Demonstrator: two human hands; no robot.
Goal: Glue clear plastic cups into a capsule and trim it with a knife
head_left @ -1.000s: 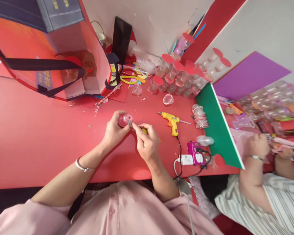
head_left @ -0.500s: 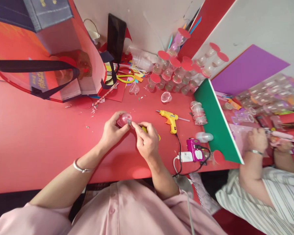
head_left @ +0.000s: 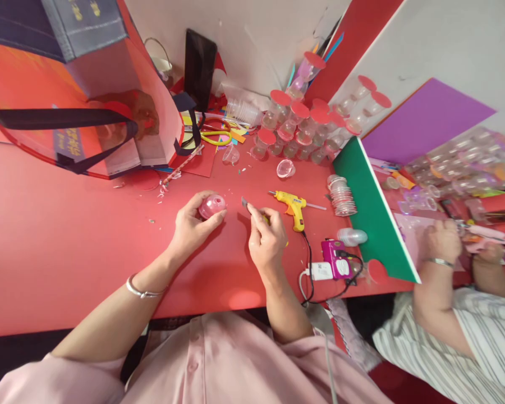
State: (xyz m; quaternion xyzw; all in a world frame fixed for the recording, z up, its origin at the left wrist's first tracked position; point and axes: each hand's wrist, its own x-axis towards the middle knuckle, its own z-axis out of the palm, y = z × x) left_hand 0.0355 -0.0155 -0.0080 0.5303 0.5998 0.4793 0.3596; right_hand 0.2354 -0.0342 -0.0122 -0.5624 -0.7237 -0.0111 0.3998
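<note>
My left hand [head_left: 192,224] is closed around a small clear plastic cup [head_left: 212,206], whose rounded end shows a small hole. To the right of it, and apart from it, my right hand [head_left: 266,235] grips a utility knife [head_left: 244,201] with a short grey blade and a yellow handle mostly hidden by the fingers. The blade points up and left toward the cup. A yellow hot glue gun [head_left: 293,207] lies just right of my right hand, with a glue stick in its back end.
Stacked clear cups with red discs [head_left: 299,109] stand at the back. A green divider [head_left: 374,207] separates a co-worker's hands [head_left: 444,244]. A large bag [head_left: 143,151] stands left, a phone [head_left: 199,67] leans on the wall, and a purple power adapter [head_left: 335,259] sits right.
My right hand has drawn the knife away from the cup, to the right. The hole in the cup's end now shows uncovered. My left hand stays in nearly the same place.
</note>
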